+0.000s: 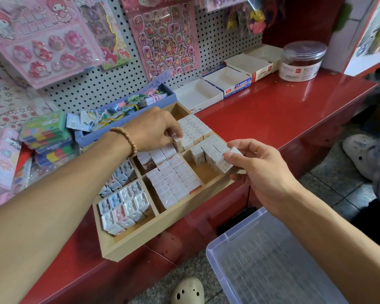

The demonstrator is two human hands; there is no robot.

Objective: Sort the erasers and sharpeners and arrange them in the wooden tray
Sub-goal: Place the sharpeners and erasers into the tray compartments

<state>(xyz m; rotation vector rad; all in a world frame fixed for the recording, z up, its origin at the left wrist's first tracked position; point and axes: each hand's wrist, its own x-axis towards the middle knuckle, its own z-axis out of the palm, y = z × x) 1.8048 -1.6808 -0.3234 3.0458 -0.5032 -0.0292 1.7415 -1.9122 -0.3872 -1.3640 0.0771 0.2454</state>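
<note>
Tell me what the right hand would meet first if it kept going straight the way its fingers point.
Most likely the standing erasers in the wooden tray, just beyond the eraser that the right hand pinches. Its fingers point left, toward that row; depth is hard to judge from this one view.

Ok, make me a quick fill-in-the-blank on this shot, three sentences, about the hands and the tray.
1. The left hand, whose wrist wears a beaded ____, grips a small white eraser in the divided wooden tray.
2. The right hand pinches a wrapped white ____.
3. The tray sits on a glossy ____ counter.

Missing words: bracelet; eraser; red
</note>
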